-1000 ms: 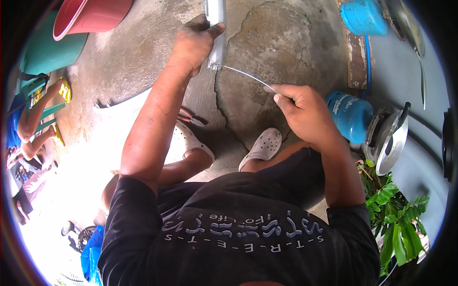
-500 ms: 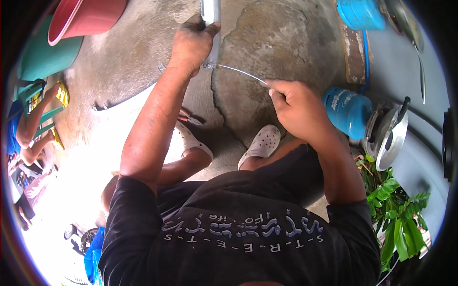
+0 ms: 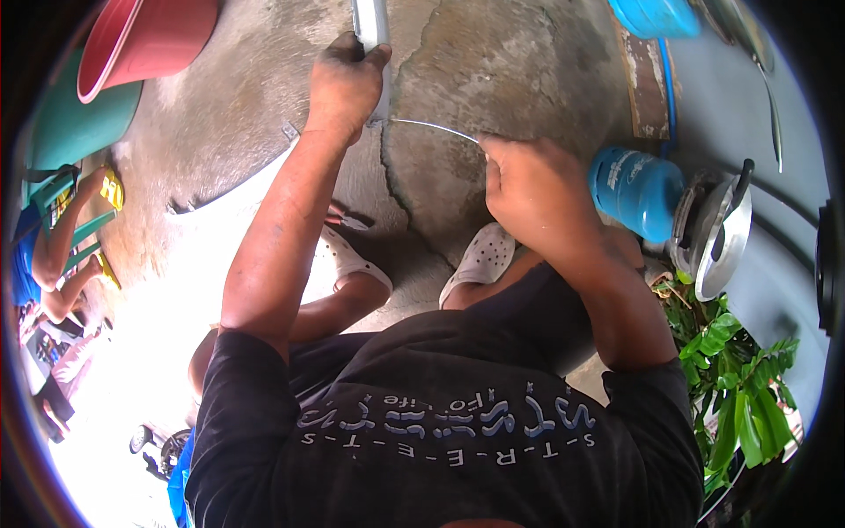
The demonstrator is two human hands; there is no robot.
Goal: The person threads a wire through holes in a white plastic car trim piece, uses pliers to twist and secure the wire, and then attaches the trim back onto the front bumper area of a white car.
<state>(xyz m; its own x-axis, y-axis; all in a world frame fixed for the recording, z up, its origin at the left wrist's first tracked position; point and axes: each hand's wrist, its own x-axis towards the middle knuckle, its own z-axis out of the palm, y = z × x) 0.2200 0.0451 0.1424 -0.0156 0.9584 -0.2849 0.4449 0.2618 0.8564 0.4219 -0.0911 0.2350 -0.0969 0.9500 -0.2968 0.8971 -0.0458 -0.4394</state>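
Observation:
My left hand [image 3: 346, 84] is closed round a long, pale metal bar [image 3: 371, 26] that runs out past the top edge. A thin silvery wire [image 3: 431, 126] comes from the bar's near end, just below that hand, and bows slightly to the right. Pinched between thumb and forefinger, the wire's other end is in my right hand [image 3: 532, 185]. How the wire joins the bar is too small to make out. Near my left foot, a tool resembling pliers [image 3: 354, 222] lies on the floor, partly hidden by my left forearm.
A red tub [image 3: 150, 44] and green tub [image 3: 84, 123] stand far left, near a seated person's legs [image 3: 75, 220]. On the right are a blue gas tank [image 3: 635, 192], a metal pot lid [image 3: 726, 236] and a leafy plant [image 3: 739, 387]. A crack [image 3: 387, 176] crosses the concrete floor.
The whole view has turned slightly. Both hands keep their hold on the bar and the wire. My right hand sits a little higher and further left in the picture.

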